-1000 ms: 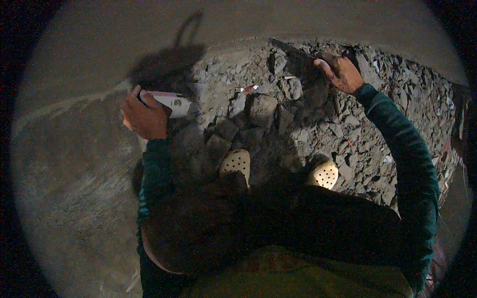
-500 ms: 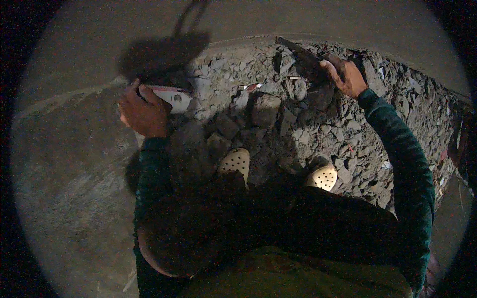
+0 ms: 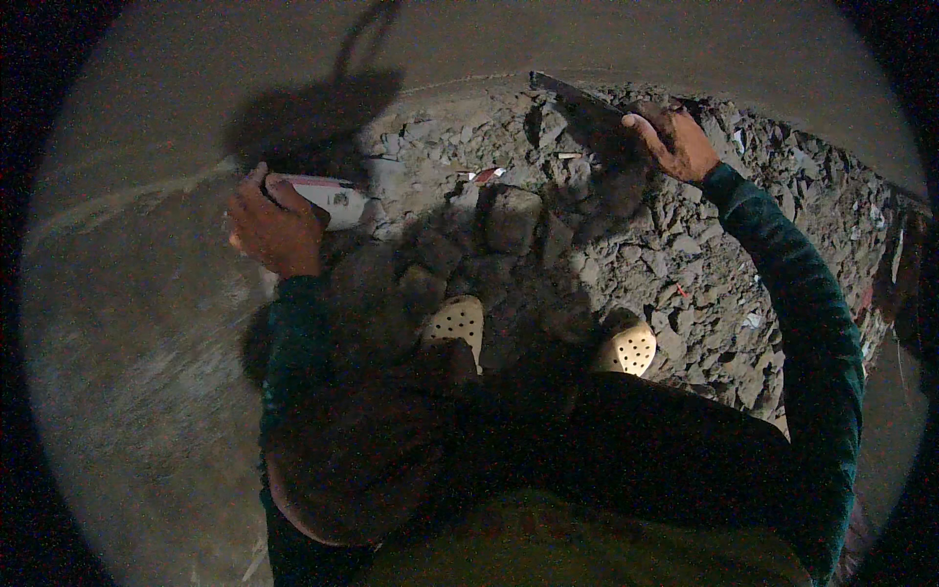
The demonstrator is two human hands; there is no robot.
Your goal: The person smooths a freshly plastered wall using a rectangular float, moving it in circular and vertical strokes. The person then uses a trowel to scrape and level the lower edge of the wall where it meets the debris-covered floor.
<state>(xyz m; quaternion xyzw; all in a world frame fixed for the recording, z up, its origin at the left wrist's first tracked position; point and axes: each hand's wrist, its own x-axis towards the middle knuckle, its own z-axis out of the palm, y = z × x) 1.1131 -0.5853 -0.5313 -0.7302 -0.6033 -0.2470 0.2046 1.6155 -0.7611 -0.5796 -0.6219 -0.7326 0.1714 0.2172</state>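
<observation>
My left hand [image 3: 274, 220] is closed on a white flat-sided object [image 3: 331, 196] with a red stripe, at the rubble's left edge. My right hand [image 3: 673, 142] grips a dark, long, thin strip or blade [image 3: 567, 93], angled up-left along the far edge of the broken grey rubble [image 3: 665, 264]. My two cream perforated clogs [image 3: 457, 323] [image 3: 631, 347] stand on the rubble below, between my arms. Deep shadow hides the underside of both held objects.
Grey concrete [image 3: 137, 372] extends at the left, and a smooth grey surface [image 3: 509, 39] runs along the far side. Scraps of litter [image 3: 486, 174] lie among the stones. Dark, unclear debris [image 3: 900, 274] sits at the far right edge.
My left hand has shifted slightly leftward with the white object. My right hand moved slightly right, then back left, still holding the dark strip. The large shadow has shifted a little left.
</observation>
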